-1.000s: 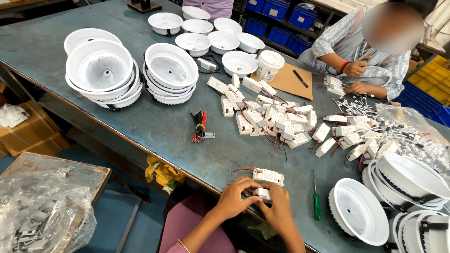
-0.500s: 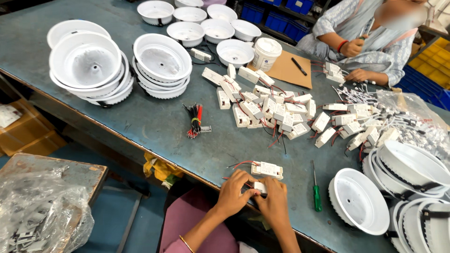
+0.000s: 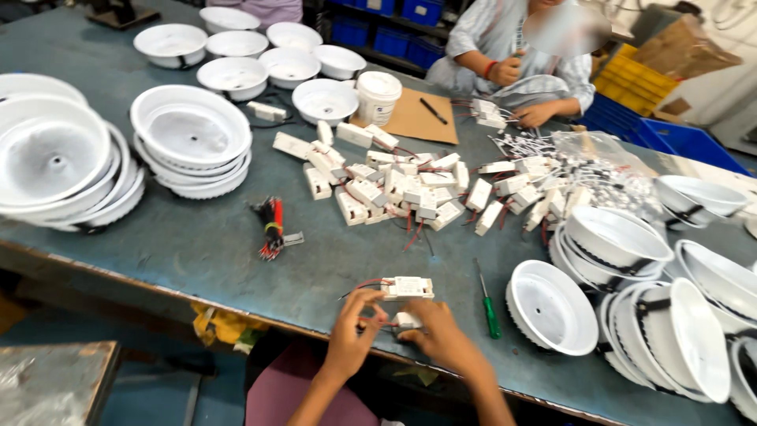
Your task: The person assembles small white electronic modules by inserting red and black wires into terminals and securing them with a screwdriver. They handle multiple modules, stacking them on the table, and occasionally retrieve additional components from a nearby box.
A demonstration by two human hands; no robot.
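At the near edge of the blue-grey surface [image 3: 197, 252], the left hand [image 3: 352, 331] and right hand [image 3: 438, 335] pinch a small white driver module [image 3: 407, 319], a larger white driver box [image 3: 407, 288] just beyond, a green-handled screwdriver [image 3: 487, 304] beside.

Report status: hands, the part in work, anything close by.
Left hand and right hand both pinch a small white driver box at the table edge. Second white driver box just beyond. Green screwdriver lies right.

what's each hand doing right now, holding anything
Left hand: fingers closed on the red wires of the small white box.
Right hand: closed on a small white part.
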